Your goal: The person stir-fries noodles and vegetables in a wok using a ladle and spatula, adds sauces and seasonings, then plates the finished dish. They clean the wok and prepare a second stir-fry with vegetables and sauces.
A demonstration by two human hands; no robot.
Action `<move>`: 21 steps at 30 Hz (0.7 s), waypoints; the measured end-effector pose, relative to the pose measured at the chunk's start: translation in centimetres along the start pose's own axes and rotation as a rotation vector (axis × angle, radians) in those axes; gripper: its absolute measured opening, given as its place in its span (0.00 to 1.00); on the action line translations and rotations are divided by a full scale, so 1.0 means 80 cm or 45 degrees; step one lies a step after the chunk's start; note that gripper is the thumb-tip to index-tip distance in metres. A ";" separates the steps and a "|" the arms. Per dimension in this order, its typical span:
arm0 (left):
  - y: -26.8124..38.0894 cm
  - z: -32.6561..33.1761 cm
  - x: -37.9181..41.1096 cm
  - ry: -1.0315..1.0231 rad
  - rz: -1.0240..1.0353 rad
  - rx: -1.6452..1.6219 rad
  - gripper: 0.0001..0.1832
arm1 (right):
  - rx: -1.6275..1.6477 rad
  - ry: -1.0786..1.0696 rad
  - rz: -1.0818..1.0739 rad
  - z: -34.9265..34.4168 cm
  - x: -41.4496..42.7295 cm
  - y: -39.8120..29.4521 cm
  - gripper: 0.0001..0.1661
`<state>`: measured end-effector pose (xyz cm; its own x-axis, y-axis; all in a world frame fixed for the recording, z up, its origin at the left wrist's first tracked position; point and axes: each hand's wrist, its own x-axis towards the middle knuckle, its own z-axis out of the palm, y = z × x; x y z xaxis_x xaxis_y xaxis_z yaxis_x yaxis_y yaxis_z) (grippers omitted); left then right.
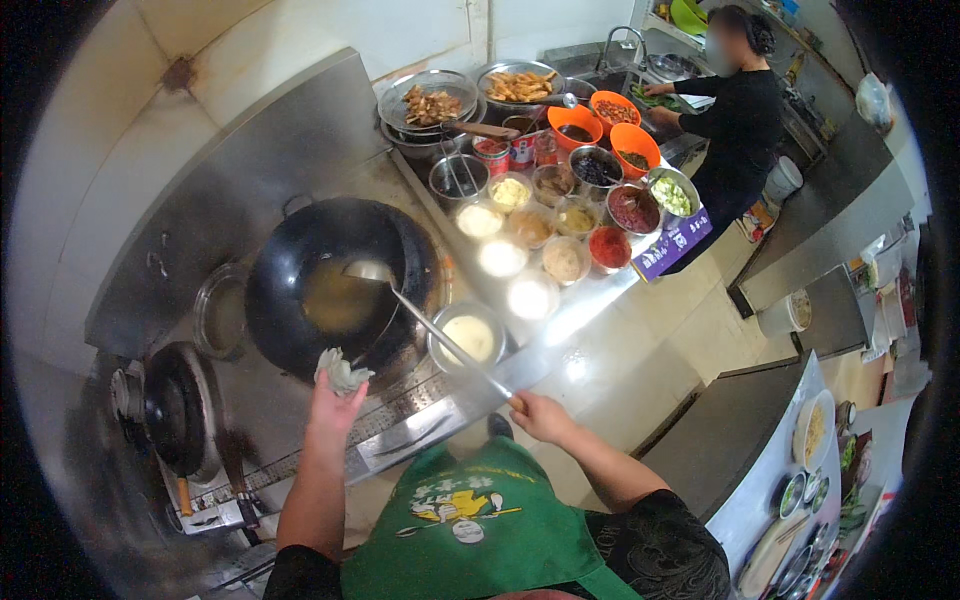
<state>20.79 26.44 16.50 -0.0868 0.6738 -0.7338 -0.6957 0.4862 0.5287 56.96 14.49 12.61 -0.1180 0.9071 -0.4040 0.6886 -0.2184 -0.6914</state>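
My left hand grips a pale, crumpled cloth at the near rim of a large black wok. Whether the cloth is wrapped around a wok handle is hidden. A shallow pool of yellowish liquid lies in the wok's bottom. My right hand is closed around the wooden end of a long metal ladle. The ladle's bowl is inside the wok, over the right part of the liquid. Beneath the ladle's shaft stands a metal pot with a creamy liquid inside.
Right of the wok, several seasoning bowls crowd the counter, with orange bowls behind. Fried food sits in strainers at the back. A smaller wok stands at left. Another person handles greens at the sink.
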 end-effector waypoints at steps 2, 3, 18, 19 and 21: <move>0.005 -0.011 0.012 -0.067 -0.025 -0.072 0.18 | -0.052 -0.020 0.012 -0.019 -0.002 -0.006 0.19; 0.012 -0.016 0.014 -0.073 -0.078 -0.115 0.18 | -0.052 -0.003 0.001 -0.022 -0.003 -0.006 0.18; -0.002 -0.007 -0.020 0.287 0.159 -0.222 0.07 | -0.187 0.477 -0.646 -0.095 0.074 -0.076 0.16; -0.005 -0.014 -0.041 0.284 0.133 -0.328 0.07 | -0.384 0.500 -0.588 -0.113 0.084 -0.118 0.15; 0.002 -0.017 -0.097 0.247 0.158 -0.283 0.07 | -0.375 0.322 -0.666 -0.150 0.125 -0.161 0.10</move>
<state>20.38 20.54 21.71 -0.2999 0.5915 -0.7484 -0.8083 0.2591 0.5287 55.53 30.64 24.65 -0.3438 0.9314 0.1200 0.7574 0.3506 -0.5509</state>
